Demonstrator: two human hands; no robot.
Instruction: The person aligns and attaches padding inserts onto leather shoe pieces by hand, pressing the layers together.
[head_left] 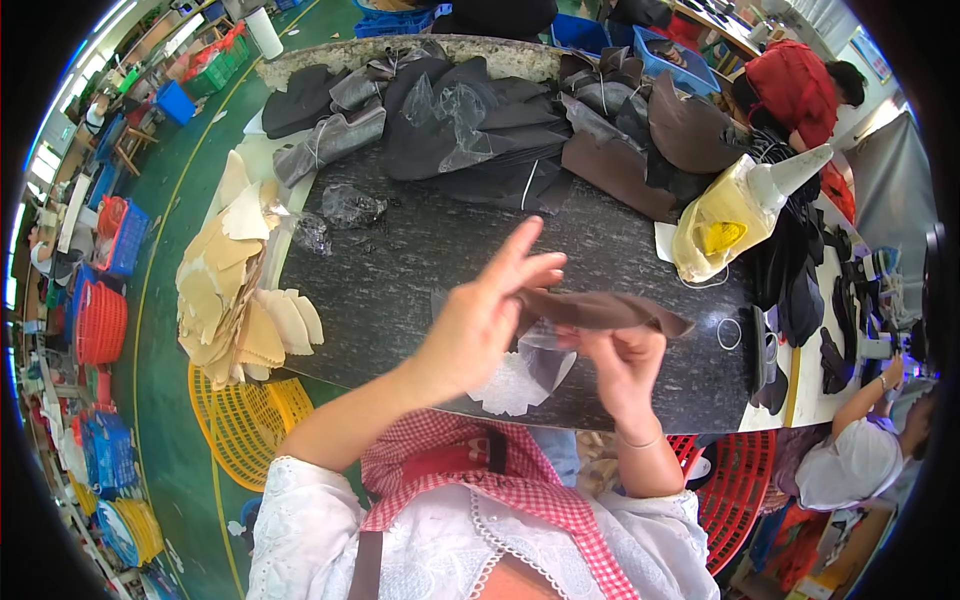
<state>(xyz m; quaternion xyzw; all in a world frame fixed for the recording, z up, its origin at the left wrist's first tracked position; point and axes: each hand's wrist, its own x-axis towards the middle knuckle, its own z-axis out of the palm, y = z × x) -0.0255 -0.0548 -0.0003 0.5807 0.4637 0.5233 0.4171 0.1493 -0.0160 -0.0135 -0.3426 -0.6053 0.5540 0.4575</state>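
A curved brown leather piece (605, 311) is held over the dark table by my right hand (630, 372), whose thumb and fingers pinch its lower edge. My left hand (478, 325) is at the left end of that piece with its index finger stretched out and the other fingers apart. Whether its thumb touches the leather cannot be made out. Below the two hands lies a whitish backing piece (515, 388) with a notched edge, partly hidden by my left hand. A squeeze bottle of yellowish liquid (722, 225) with a pointed nozzle leans to the right of the hands.
Black leather pieces (470, 120) and brown ones (620, 165) are heaped along the far side. Beige notched pieces (225, 270) are stacked at the left edge. A yellow basket (240, 425) and a red basket (740, 490) stand beside me. Other people work at the right.
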